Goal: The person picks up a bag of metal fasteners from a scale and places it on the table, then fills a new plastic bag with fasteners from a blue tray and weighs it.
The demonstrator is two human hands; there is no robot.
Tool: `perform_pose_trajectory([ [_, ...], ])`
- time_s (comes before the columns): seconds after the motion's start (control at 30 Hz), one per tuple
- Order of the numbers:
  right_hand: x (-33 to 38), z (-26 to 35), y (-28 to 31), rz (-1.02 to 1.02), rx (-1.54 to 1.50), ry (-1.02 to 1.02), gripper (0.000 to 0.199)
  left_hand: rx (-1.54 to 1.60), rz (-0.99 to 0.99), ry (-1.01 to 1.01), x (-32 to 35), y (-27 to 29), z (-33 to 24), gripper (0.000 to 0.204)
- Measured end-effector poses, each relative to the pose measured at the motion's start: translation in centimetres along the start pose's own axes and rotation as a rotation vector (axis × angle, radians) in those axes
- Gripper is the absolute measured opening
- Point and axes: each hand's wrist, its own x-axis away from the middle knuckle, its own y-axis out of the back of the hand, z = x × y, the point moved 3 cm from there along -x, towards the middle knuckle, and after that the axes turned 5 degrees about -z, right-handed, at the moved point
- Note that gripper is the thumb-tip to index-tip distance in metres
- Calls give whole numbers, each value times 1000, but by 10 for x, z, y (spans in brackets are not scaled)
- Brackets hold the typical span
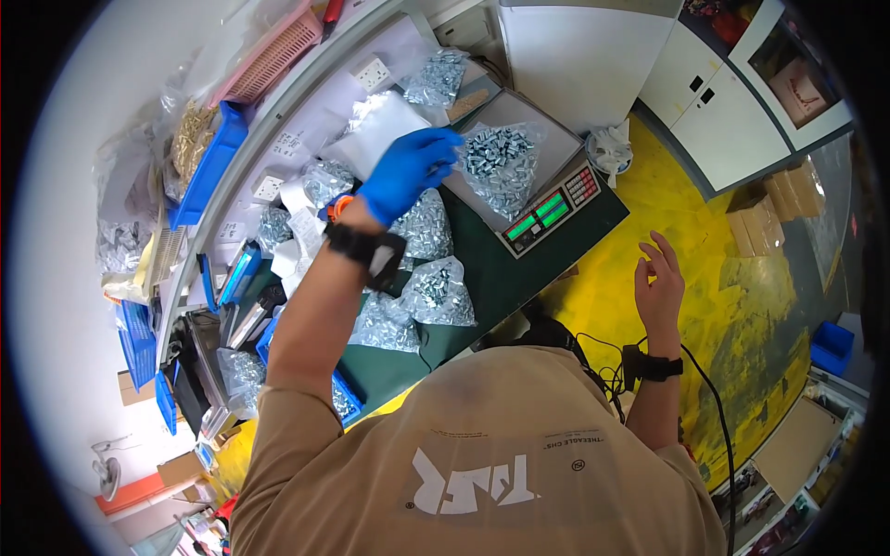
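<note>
My left hand (400, 176), in a blue glove, reaches over the green bench with its fingers loosely bent and apart, and nothing shows in them. Just right of its fingertips, a clear plastic bag of small shiny metal parts (502, 167) rests on the counting scale (547, 215), whose green displays are lit. Under and below the glove lie more bags of metal parts (438, 292). My bare right hand (659, 285) hangs in the air to the right, away from the bench, its fingers slightly curved and apart, holding nothing.
Another bag of parts (436, 78) lies at the bench's back. A shelf above carries a blue bin (209, 167) and a pink basket (273, 56). White cabinets (709, 102) and cardboard boxes (756, 225) stand right. A black cable (718, 398) runs beside my right arm.
</note>
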Motion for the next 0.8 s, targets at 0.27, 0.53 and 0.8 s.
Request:
perform_pose_trajectory([
  [0.27,6,-7,-6,40,-16,-35,20,-81,-607,-271,176,197,115,25],
  [0.53,-8,26,-40,100,-9,39,21,372,-934,2,393,268,360,30],
  [0.8,-57,95,-88,129,-188,32,26,1333,-1111,172,466,190,468,39],
])
